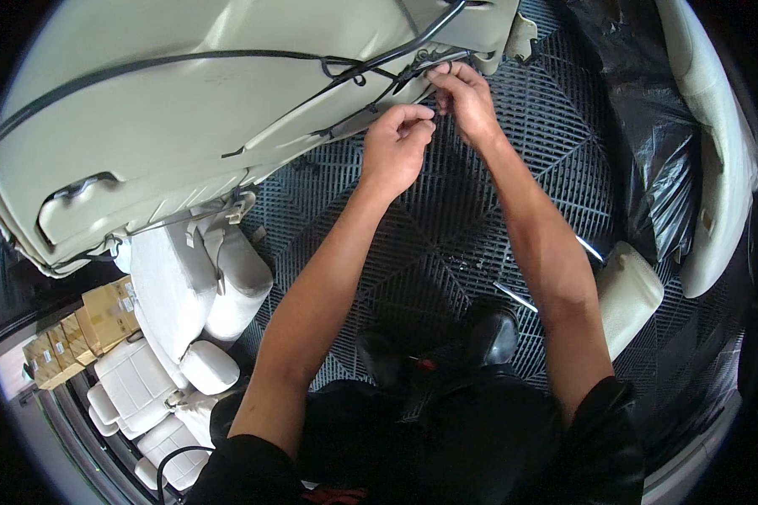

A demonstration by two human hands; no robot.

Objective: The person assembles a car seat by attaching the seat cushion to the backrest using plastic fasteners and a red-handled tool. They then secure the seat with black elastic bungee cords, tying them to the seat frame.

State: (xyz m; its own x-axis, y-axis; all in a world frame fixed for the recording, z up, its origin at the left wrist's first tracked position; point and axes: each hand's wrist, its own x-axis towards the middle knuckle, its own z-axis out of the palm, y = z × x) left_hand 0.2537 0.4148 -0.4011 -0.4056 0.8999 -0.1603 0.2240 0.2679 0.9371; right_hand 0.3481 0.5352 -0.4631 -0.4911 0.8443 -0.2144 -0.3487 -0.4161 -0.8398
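Observation:
A large beige plastic panel (227,101), like a car seat's back, leans across the top left. Black cables (227,57) run over it and bunch into a black wire harness (411,74) by its lower right edge. My right hand (467,105) is at that end of the harness, its thumb and fingers pinched; what lies between them is too small to make out. Just below the panel edge, my left hand (396,151) is closed in a pinch close to my right fingertips. Whether it grips a thin piece is hidden.
Dark grid floor mats (531,151) lie beneath my arms. At right stand black plastic sheeting (657,160), a beige curved seat part (728,160) and a headrest (632,295). Light seats (177,286) and cardboard boxes (105,316) sit at left. My black shoes (490,332) are below.

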